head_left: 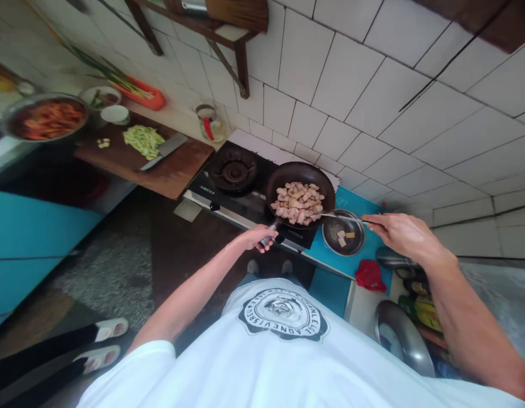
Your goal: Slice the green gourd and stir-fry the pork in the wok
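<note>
A black frying pan point(283, 174) full of pale meat pieces point(299, 203) sits on the right burner of a gas stove point(215, 190). My left hand point(256, 237) is closed around the pan's handle at the stove's front edge. My right hand point(400, 232) grips a thin metal utensil point(342, 216) whose tip reaches into the pan at the edge of the meat.
A small metal bowl point(332, 239) with a few cubes and a red cloth point(370, 276) lie right of the stove. Left, a wooden board point(169, 173) carries chopped greens point(144, 140) and a cleaver point(164, 151). A bowl of red food point(47, 118) stands far left. Another person's feet point(103, 343) are at lower left.
</note>
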Motion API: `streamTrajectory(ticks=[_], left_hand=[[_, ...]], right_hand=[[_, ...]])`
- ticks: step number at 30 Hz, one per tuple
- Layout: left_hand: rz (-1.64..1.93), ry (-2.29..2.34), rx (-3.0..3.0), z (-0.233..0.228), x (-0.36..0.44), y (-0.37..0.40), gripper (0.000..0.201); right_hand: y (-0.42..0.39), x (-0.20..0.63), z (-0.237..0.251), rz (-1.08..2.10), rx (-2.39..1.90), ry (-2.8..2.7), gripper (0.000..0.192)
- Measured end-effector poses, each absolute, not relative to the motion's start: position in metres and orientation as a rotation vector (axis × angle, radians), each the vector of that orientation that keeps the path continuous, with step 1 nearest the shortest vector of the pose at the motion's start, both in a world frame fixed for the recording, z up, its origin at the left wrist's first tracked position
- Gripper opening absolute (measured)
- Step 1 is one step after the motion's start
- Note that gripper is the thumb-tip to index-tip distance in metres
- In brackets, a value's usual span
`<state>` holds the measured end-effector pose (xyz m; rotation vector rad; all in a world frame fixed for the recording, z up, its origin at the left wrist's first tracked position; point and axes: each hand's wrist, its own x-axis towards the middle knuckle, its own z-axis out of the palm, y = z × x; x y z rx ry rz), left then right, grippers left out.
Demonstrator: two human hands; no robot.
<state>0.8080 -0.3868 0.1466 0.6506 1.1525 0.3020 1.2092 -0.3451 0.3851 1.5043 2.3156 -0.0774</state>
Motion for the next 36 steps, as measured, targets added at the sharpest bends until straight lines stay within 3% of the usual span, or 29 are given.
streamTrajectory(ticks=[5, 16, 22, 28, 36], left_hand=[[0.307, 1.114, 0.627, 0.144, 0.808, -0.387, 0.031], [0.371, 1.144, 0.637, 0.141, 0.813, -0.392, 0.025], [0.402, 1.135, 0.602, 0.14, 0.814, -0.394, 0.027], [0.396, 1.134, 0.581, 0.145, 0.812, -0.395, 0.027], [0.344, 1.232, 0.645, 0.15, 0.812, -0.401, 0.033]], right_hand=[[-0.37, 1.147, 0.348, -0.213, 1.552, 2.202, 0.045], [-0.386, 1.002, 0.261, -0.309, 2.293, 1.895, 0.047], [-0.369, 1.065, 0.323, -0.356, 2.212, 2.061, 0.041], [-0.327, 1.168, 0.397, -0.089, 1.802, 2.072, 0.037], [-0.312, 1.155, 0.308, -0.164, 1.654, 2.194, 0.041]])
